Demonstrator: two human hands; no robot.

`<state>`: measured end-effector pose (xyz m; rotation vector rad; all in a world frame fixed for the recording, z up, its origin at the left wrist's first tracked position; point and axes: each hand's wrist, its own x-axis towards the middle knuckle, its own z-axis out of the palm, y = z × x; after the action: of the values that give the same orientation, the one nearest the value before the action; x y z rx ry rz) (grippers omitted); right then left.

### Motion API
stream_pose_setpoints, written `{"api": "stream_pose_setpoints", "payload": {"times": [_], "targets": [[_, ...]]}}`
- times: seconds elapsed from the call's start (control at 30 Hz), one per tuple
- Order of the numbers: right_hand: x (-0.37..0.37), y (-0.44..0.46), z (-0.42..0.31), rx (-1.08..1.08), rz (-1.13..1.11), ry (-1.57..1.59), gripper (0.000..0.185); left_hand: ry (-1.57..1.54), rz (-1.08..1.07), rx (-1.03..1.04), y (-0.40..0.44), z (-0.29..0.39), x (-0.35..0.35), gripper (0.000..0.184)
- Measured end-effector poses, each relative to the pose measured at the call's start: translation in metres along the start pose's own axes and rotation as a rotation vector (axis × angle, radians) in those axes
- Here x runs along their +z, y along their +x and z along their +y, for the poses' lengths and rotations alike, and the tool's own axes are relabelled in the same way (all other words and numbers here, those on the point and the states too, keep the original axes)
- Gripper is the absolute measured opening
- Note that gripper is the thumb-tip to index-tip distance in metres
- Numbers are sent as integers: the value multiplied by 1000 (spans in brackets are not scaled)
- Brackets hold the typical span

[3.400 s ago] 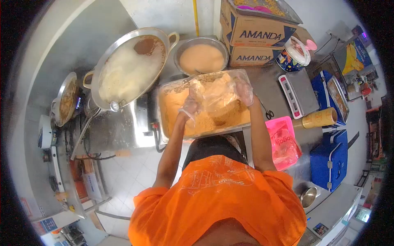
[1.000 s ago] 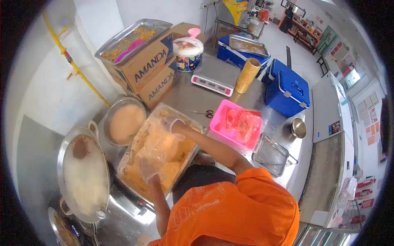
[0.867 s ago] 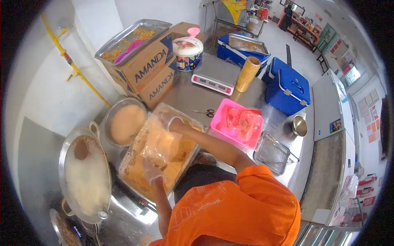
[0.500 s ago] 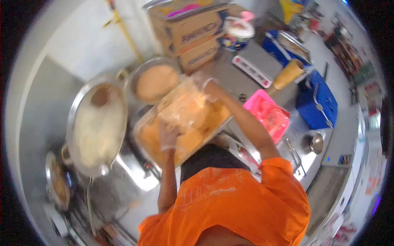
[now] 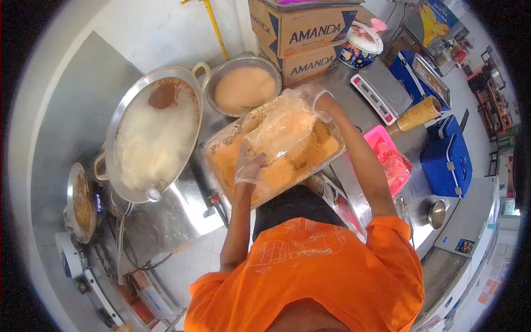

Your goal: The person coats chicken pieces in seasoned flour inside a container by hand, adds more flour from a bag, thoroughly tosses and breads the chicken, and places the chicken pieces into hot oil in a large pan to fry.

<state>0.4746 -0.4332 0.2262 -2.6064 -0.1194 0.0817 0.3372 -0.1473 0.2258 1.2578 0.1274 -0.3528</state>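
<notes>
A clear plastic bag [image 5: 285, 130] with orange-coated contents is held above a rectangular tray [image 5: 265, 198] of orange-brown powder. My left hand [image 5: 250, 164], in a clear glove, grips the bag's lower left side. The other end, at the upper right, is in the grasp of my right hand [image 5: 316, 99], also gloved. Both hands are closed on the plastic, though the bag partly hides the fingers. Behind the tray stands a metal bowl [image 5: 269, 61] of pale orange liquid.
A large pan [image 5: 113, 130] of foaming oil with a thermometer is at left, a smaller pan [image 5: 83, 203] beyond it. Cartons [image 5: 310, 33] stand behind. To the right are a scale [image 5: 387, 88], a film roll [image 5: 418, 113], a pink basket [image 5: 381, 135] and a blue cooler [image 5: 445, 160].
The view swung right and then back left. Both hands have stayed on the bag over the tray, and the bag's shape and tilt have shifted a little.
</notes>
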Motion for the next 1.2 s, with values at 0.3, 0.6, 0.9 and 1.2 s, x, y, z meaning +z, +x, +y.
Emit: {"api": "stream_pose_setpoints", "payload": {"times": [0.3,0.6,0.9,1.2], "targets": [[-15,-25,-15,-68,7,83,23,51,65,37,-2,-3,4,84],[14,-43,6,-15,318,-222,34,279,-104,335,22,-22,-1,90],[78,-77,14,-65,653,-165,23,909,48,617,25,-19,17,84],[91,-64,40,-98,746,-255,32,948,79,732,24,-28,20,81]]}}
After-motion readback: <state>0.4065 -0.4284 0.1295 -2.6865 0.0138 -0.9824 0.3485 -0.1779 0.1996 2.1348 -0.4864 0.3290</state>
